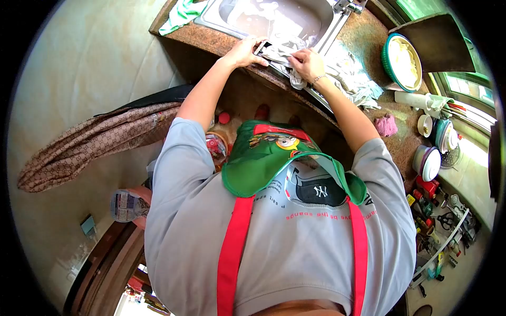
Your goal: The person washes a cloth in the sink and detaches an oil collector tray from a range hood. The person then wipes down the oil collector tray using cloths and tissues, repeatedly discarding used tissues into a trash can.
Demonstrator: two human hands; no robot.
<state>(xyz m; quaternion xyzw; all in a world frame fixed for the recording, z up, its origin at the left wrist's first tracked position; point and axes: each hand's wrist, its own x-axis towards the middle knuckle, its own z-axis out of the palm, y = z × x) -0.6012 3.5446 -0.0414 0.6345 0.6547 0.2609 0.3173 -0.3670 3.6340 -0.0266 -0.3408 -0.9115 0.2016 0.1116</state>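
Whitish wet cloth lies bunched over the front rim of the metal sink. My left hand is closed on its left end, where a small dark rectangular patch with a pale border shows between thumb and fingers; whether the patch belongs to the cloth I cannot tell. Bent over the same cloth, my right hand grips it with fingers closed, a bracelet on the wrist. Cloudy water fills the basin. More wet pale cloth is heaped on the counter right of my right hand.
A faucet stands at the sink's far right. A green-and-white cloth hangs at the left counter edge. Rightward are a teal basin, a pink cloth, stacked bowls and scattered tools. A brown patterned cover juts out left.
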